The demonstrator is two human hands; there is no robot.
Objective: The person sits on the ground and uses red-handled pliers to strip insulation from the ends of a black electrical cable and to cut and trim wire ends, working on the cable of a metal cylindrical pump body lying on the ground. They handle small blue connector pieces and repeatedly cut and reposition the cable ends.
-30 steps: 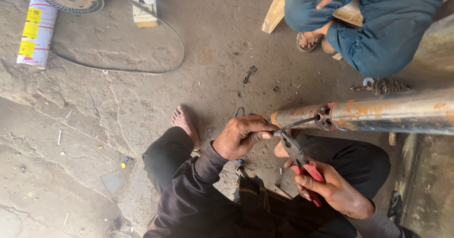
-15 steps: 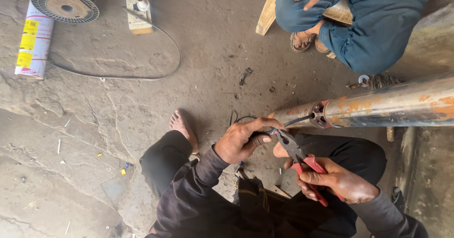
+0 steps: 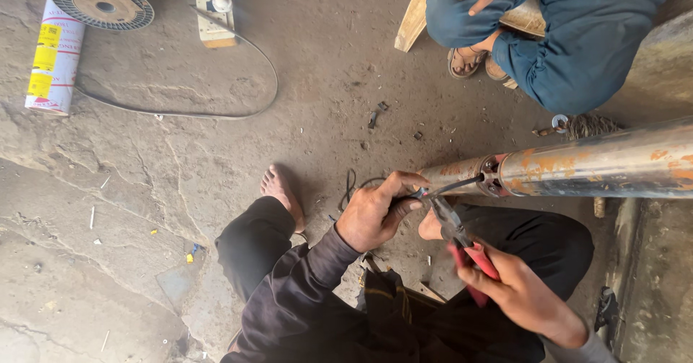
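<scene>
I squat on a concrete floor with a long rusty metal cylinder (image 3: 599, 167) lying across my right side. A dark wire (image 3: 455, 185) comes out of the cylinder's joint. My left hand (image 3: 374, 213) pinches the end of that wire between thumb and fingers. My right hand (image 3: 516, 291) grips red-handled pliers (image 3: 462, 237), whose jaws sit at the wire close to my left fingertips. My bare left foot (image 3: 283, 193) rests on the floor just left of the hands.
Another person in blue clothes (image 3: 577, 31) squats at the top right beside a wooden plank (image 3: 413, 16). At top left lie a wire spool (image 3: 101, 1), a white and yellow roll (image 3: 54, 56), a switch board (image 3: 211, 6) and its black cable (image 3: 238, 103).
My left hand has shifted slightly along the wire and the pliers' jaws have come closer to it. The view has tilted a little; the cylinder stays put.
</scene>
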